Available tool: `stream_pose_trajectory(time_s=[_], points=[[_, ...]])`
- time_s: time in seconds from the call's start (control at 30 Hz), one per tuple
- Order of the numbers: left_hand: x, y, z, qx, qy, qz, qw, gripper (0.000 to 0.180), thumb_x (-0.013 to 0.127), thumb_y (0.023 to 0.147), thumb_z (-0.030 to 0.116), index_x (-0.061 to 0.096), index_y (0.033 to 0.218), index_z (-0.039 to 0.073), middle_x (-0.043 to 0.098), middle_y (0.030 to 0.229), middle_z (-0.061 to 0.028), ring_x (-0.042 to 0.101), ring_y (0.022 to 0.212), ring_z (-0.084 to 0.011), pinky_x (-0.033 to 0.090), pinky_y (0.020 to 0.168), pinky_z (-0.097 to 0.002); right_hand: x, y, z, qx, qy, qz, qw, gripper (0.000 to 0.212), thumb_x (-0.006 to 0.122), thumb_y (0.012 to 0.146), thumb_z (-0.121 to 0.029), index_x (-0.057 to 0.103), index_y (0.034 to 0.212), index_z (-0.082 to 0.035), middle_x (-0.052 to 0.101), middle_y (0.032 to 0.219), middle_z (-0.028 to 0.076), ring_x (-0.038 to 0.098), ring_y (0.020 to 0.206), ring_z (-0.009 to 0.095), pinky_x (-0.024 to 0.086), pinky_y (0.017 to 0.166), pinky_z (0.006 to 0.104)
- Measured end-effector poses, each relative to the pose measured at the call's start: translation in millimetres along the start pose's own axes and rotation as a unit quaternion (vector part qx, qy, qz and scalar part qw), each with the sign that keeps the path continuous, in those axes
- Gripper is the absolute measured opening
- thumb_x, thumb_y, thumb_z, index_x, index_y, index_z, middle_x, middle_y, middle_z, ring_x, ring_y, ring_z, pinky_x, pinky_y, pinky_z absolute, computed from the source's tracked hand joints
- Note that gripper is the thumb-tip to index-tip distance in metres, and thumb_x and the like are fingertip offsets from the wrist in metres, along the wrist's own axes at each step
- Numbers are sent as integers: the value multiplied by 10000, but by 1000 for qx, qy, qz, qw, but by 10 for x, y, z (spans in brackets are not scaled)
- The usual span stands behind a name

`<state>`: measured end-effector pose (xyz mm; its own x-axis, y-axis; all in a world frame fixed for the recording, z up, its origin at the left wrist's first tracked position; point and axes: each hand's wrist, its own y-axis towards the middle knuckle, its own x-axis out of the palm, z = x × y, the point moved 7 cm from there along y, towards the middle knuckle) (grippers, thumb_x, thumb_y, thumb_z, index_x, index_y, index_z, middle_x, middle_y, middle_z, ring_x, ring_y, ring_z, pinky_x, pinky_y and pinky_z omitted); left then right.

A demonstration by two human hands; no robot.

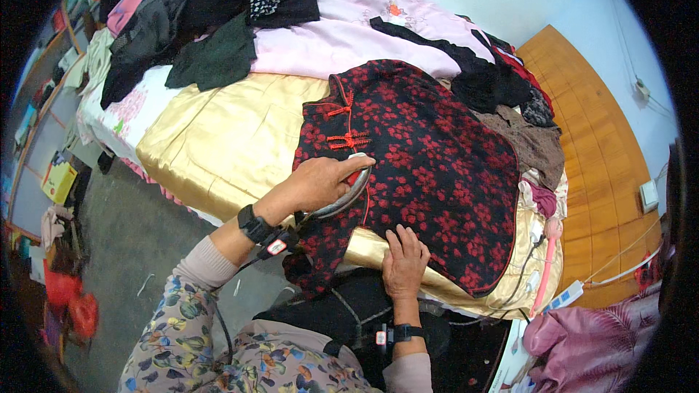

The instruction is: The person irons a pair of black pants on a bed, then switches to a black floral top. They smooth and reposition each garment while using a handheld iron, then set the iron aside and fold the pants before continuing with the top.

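Observation:
A black jacket with red floral print [444, 167], red piping and red knotted fastenings [348, 140] lies spread over shiny gold fabric [218, 138]. My left hand [320, 183] is closed around the handle of a clothes iron [352, 196], partly hidden under my fingers. The iron rests on the jacket's front, just below the fastenings. To the right, my right hand [405, 258] lies with fingers apart at the jacket's lower edge, touching the cloth where it meets the gold fabric.
Dark clothes [211, 51] pile up at the far left on a pink sheet [306, 47]. A black garment [466, 58] and brown cloth [528, 138] lie beyond the jacket. A wooden headboard [582, 124] stands at right, near a power strip [564, 296] and cables.

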<state>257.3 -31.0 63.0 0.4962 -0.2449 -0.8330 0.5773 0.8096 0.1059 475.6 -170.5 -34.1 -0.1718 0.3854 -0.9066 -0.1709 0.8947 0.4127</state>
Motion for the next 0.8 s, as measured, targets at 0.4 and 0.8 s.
stream_pose_trajectory(time_s=[0.4, 0.8], points=[[-224, -383, -180, -85, -110, 9, 990, 697, 721, 890, 125, 495, 1527, 296, 738, 1142, -171, 722, 995, -378, 562, 872, -464, -1, -16, 15, 8, 30, 3, 1000, 488, 673, 930, -201, 585, 1411, -212, 525, 1513, 32, 446, 1438, 249, 318, 1155, 489], [-428, 423, -819, -224, 43, 128, 965, 718, 666, 902, 163, 440, 1565, 318, 728, 1182, -220, 703, 1067, -420, 548, 927, -500, 15, -11, 13, 7, 23, -4, 1000, 510, 689, 917, -203, 576, 1415, -217, 536, 1504, 28, 457, 1428, 246, 325, 1146, 488]])
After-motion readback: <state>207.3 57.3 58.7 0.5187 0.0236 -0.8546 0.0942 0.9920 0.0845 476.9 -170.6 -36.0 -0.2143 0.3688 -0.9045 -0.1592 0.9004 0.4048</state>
